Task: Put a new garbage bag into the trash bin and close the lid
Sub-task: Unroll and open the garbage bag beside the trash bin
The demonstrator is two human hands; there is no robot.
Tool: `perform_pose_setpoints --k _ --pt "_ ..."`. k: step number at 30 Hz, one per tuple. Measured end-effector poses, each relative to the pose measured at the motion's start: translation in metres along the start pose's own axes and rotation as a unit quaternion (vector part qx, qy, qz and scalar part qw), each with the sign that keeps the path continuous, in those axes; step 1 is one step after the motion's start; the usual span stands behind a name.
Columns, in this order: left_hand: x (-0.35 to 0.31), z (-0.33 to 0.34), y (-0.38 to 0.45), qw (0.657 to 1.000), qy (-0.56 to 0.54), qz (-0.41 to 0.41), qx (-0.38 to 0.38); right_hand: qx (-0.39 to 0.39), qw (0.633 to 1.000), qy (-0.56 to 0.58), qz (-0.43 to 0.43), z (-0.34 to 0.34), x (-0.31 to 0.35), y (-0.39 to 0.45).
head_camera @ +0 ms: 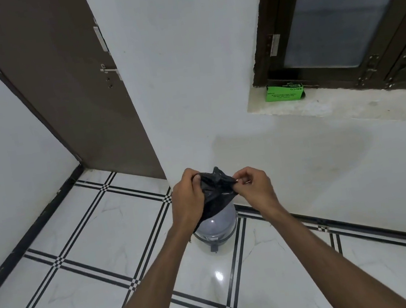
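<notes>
Both hands up over grey trash bin (216,227). My left grip (190,198) and right grip (252,182) clamped on crumpled black garbage bag (216,191).

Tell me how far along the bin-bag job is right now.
Done: a crumpled black plastic garbage bag is out and held above the bin. In hand: left hand and right hand both pinch it, working it open. Left: lining the round grey pedal bin, whose lid looks shut, then closing the lid.
</notes>
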State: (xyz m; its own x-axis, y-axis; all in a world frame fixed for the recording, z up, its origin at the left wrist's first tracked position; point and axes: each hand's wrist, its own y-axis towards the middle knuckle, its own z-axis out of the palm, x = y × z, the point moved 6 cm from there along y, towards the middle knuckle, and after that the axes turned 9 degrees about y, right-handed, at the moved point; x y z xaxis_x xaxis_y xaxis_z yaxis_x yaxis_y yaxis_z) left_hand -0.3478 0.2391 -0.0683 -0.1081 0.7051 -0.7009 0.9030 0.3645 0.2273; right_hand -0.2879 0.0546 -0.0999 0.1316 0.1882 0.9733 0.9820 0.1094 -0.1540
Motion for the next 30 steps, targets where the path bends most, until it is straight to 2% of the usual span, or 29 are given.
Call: perform_pose_setpoints --k 3,6,9,12,13,15,17,18,22,26,28,30 --pt "-0.001 -0.003 -0.007 0.995 0.082 0.054 0.015 -0.062 0.997 -0.042 -0.028 -0.018 0.011 0.003" --pt "0.001 0.004 -0.016 0.990 0.096 0.073 0.076 -0.095 0.995 0.021 -0.030 -0.027 0.016 0.008" --pt "0.008 0.014 -0.021 0.981 0.110 0.072 0.145 -0.060 0.995 0.075 -0.001 -0.022 0.015 0.011" --pt "0.021 0.020 -0.022 0.968 0.186 0.069 0.151 -0.048 0.996 0.075 0.011 -0.021 0.015 0.013" --pt "0.029 0.018 -0.021 0.977 0.165 0.027 0.135 -0.056 0.996 0.071 0.014 -0.024 0.014 0.015" --pt "0.049 0.011 -0.020 0.988 0.013 -0.106 0.111 -0.060 0.995 0.073 0.020 -0.030 0.015 0.018" --pt "0.058 0.011 -0.022 0.959 -0.128 -0.224 0.115 -0.041 0.997 0.062 0.033 -0.033 0.015 0.019" --pt "0.061 0.013 -0.021 0.946 -0.157 -0.257 0.120 -0.026 0.997 0.064 0.045 -0.031 0.013 0.018" --pt "0.062 0.019 -0.019 0.910 -0.264 -0.311 0.075 0.083 0.979 0.146 0.115 -0.011 -0.001 -0.001" --pt "0.058 0.028 -0.015 0.871 -0.343 -0.345 0.070 0.207 0.957 0.136 0.154 0.013 -0.032 -0.029" --pt "0.053 0.028 -0.012 0.866 -0.355 -0.344 0.076 0.240 0.946 0.137 0.172 0.024 -0.046 -0.042" --pt "0.052 0.026 -0.010 0.877 -0.333 -0.338 0.078 0.247 0.942 0.150 0.170 0.033 -0.053 -0.050"
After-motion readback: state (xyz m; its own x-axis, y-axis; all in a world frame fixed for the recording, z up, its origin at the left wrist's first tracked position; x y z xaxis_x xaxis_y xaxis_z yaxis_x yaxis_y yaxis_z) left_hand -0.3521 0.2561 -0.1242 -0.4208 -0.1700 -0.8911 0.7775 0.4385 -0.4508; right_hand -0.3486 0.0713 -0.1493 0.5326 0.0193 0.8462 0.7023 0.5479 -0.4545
